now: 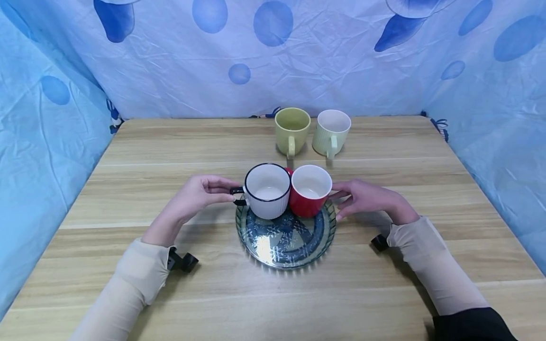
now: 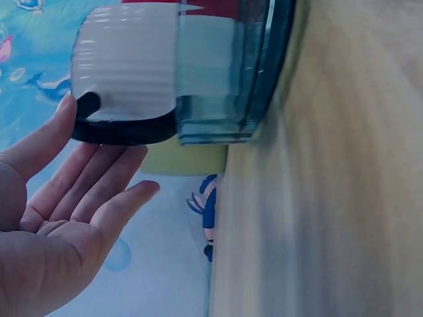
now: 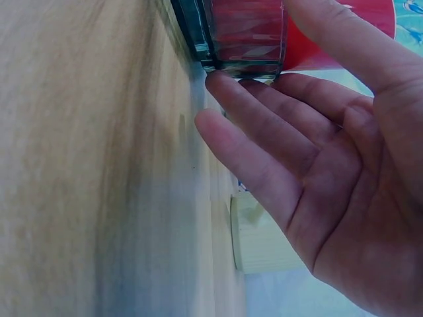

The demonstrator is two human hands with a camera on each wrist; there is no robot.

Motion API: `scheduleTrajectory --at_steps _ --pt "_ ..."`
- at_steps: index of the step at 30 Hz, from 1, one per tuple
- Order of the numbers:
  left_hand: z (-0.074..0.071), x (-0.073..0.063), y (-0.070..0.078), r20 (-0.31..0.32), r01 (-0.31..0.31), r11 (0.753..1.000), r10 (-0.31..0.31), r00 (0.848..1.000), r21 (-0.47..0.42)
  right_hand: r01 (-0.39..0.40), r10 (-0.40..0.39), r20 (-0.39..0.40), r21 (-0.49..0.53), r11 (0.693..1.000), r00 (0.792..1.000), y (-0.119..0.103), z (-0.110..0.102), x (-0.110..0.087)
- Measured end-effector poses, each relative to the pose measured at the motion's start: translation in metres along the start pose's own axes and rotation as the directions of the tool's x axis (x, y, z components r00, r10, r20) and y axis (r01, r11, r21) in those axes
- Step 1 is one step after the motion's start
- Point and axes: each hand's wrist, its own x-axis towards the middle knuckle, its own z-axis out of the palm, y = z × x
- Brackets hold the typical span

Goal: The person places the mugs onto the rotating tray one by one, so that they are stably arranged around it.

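A white ribbed mug (image 1: 268, 194) with a black rim and black handle (image 2: 129, 129) stands upright in a glass dish (image 1: 277, 258) with a blue pattern. Beside it, in the same dish, is a red mug (image 1: 304, 203) with a white inside. My left hand (image 1: 200, 196) is at the white mug's handle, thumb and fingertips touching it, fingers fairly straight. To the right, my right hand (image 1: 367, 198) has its fingertips at the dish's wall (image 3: 248, 39) beside the red mug, its fingers loosely spread.
Behind the dish, near the table's back edge, stand a yellow-green mug (image 1: 291, 135) and a pale green mug (image 1: 330, 135), handles facing me. Blue patterned sheeting (image 1: 166, 71) surrounds the wooden table (image 1: 281, 303) at the back and sides.
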Motion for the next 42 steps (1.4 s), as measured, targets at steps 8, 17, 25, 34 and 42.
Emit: scheduleTrajectory --at_steps 8,17,25,34,42 --pt "-0.008 -0.003 0.004 0.006 -0.013 1.000 0.013 1.000 0.009 0.006 -0.006 0.005 -0.005 1.000 1.000 -0.001 0.000 0.000" --pt "-0.010 0.000 0.000 0.046 -0.054 0.997 0.051 0.998 0.056 0.002 -0.002 0.002 -0.009 1.000 1.000 -0.001 0.001 0.000" --pt "-0.011 0.001 -0.007 0.185 -0.097 0.990 0.077 0.980 0.102 -0.029 0.029 0.006 0.007 1.000 1.000 -0.001 0.001 0.000" --pt "-0.010 -0.001 -0.011 0.260 -0.132 0.975 0.082 0.962 0.181 -0.015 0.015 0.013 0.015 1.000 1.000 -0.002 0.001 0.001" --pt "-0.007 0.001 -0.015 0.324 -0.163 0.965 0.091 0.942 0.204 -0.006 0.006 0.009 0.009 1.000 1.000 -0.004 0.001 0.000"
